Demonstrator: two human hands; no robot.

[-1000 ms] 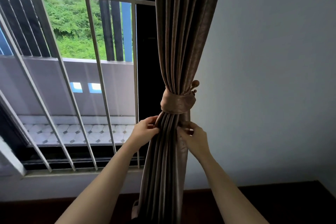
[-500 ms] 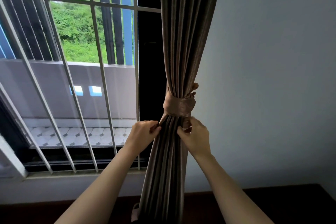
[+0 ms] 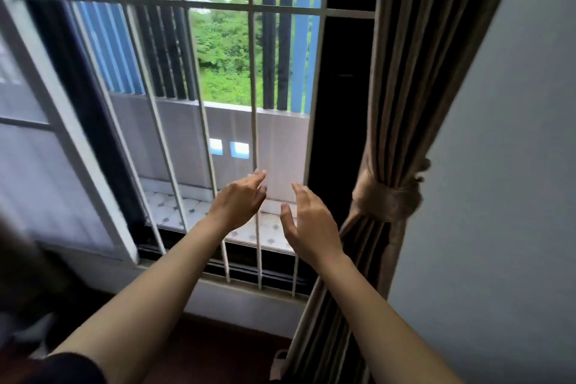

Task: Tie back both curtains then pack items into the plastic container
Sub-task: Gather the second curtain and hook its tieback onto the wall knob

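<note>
Both hands hung empty with fingers spread before the window bars (image 3: 255,121), left hand (image 3: 240,203) beside right hand (image 3: 311,227); the tied curtain (image 3: 405,103) stood apart at the right wall's edge

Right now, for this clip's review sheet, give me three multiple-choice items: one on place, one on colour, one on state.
1. Where does the curtain hang?
A. Across the middle of the window
B. At the right edge of the window, beside the wall
C. On the floor

2. What colour is the tieback?
A. Brown, like the curtain
B. White
C. Blue

3. What are the hands doing?
A. Both gripping the curtain
B. One gripping a window bar
C. Both open and holding nothing

Answers:
1 B, the gathered folds run down next to the grey wall.
2 A, the band matches the cloth that it cinches.
3 C, the left hand and right hand have spread fingers, in front of the window bars.
</note>
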